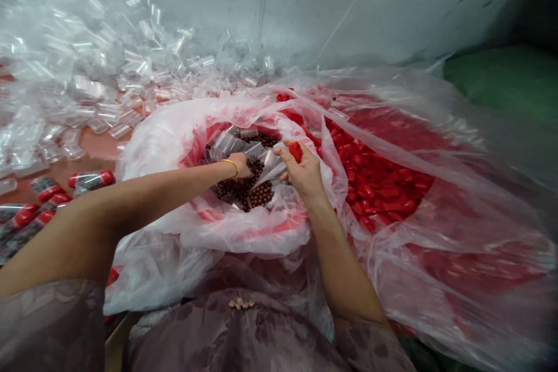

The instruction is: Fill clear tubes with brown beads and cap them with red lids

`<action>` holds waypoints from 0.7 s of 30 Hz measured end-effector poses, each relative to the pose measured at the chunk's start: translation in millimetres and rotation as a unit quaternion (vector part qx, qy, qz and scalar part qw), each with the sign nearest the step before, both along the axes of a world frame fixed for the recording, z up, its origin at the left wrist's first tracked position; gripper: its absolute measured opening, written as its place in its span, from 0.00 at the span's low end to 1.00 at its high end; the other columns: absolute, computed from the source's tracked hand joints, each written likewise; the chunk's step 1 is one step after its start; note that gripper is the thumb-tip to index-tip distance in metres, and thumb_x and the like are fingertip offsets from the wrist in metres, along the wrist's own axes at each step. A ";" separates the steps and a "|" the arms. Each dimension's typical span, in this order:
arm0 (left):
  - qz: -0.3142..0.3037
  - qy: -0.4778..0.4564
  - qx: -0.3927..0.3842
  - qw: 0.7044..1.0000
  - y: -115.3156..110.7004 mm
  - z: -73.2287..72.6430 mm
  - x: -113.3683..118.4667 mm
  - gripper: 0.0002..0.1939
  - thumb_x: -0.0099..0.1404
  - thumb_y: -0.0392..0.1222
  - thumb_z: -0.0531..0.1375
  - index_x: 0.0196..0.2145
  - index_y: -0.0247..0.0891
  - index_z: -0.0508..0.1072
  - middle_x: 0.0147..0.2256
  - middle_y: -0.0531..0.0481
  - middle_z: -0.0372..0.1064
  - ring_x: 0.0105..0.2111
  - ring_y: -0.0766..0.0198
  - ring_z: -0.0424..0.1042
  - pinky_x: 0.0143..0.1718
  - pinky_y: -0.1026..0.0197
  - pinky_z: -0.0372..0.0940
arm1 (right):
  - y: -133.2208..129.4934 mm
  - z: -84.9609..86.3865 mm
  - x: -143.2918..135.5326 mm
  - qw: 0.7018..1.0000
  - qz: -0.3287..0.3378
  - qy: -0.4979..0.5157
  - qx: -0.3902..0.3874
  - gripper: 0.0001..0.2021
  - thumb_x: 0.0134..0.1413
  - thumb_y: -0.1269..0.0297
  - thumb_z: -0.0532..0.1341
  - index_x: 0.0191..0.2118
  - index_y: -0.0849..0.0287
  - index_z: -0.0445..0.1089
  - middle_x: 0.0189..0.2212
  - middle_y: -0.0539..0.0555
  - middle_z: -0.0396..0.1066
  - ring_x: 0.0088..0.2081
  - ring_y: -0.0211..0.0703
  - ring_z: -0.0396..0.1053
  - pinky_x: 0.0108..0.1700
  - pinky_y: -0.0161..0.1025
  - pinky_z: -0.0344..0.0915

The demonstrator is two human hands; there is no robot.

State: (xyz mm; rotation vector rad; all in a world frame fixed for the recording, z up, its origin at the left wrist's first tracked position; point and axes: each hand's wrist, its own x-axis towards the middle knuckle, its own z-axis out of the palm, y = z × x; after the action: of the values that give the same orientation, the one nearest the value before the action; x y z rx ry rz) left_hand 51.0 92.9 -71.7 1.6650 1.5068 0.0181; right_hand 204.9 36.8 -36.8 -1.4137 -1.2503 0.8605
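A white plastic bag [157, 128] stands open in front of me, holding small brown balls [261, 193] and several clear tubes [229, 144]. My left hand [241, 167], with a gold bracelet at the wrist, reaches into the bag among the balls; its fingers are bent and what they hold is hidden. Above the bag's right side, my right hand [302, 170] is closed round a red cap [295, 151]. Its thumb and finger are also near a clear piece of plastic over the balls.
Clear empty tubes [100, 87] lie heaped at the left and back, before a pale wall [305, 6]. Filled tubes with red caps [91, 179] lie at the left. Right of the bag, clear plastic sheeting holds many red caps [375, 180]. A green sack [505, 78] is far right.
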 end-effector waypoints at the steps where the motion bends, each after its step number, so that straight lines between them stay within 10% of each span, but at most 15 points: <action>1: 0.018 -0.038 -0.001 0.999 1.9 -1.9 3.3 0.06 0.50 0.38 0.64 0.26 0.34 0.72 0.15 0.53 0.64 0.20 0.63 0.68 0.28 0.59 0.67 | -0.7 1.8 -0.6 1.000 0.003 0.000 -0.005 0.20 0.48 0.54 0.60 0.45 0.60 0.67 0.33 0.54 0.74 0.13 0.30 0.58 0.12 0.32 0.55; 7: 0.079 -0.242 -0.024 0.967 6.4 5.6 10.3 0.09 0.57 0.36 0.62 0.37 0.34 0.70 0.27 0.53 0.70 0.25 0.71 0.70 0.34 0.65 0.68 | -1.8 4.0 0.2 0.999 0.020 0.027 0.001 0.19 0.48 0.53 0.60 0.43 0.60 0.67 0.21 0.47 0.67 0.13 0.31 0.57 0.13 0.32 0.55; 12: 0.135 -0.463 -0.106 0.869 -2.9 25.3 -0.2 0.13 0.50 0.33 0.67 0.33 0.35 0.68 0.27 0.57 0.69 0.25 0.75 0.69 0.34 0.69 0.65 | -1.2 2.0 3.1 0.999 0.018 0.041 0.005 0.20 0.48 0.51 0.60 0.44 0.58 0.66 0.18 0.42 0.58 0.12 0.31 0.55 0.13 0.33 0.53; 21: 0.113 -0.557 -0.165 0.806 -40.4 52.1 -21.0 0.16 0.58 0.42 0.64 0.42 0.40 0.64 0.36 0.52 0.72 0.32 0.68 0.75 0.45 0.57 0.67 | -4.6 3.4 3.8 0.995 0.074 0.063 0.021 0.16 0.48 0.49 0.59 0.36 0.55 0.64 0.19 0.42 0.56 0.13 0.28 0.49 0.13 0.31 0.50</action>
State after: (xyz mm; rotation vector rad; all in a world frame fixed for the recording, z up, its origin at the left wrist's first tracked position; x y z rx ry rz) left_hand 30.0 52.5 -19.7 0.8487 0.6945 0.7019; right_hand 208.7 32.2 -33.4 -1.2245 -1.2808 1.0028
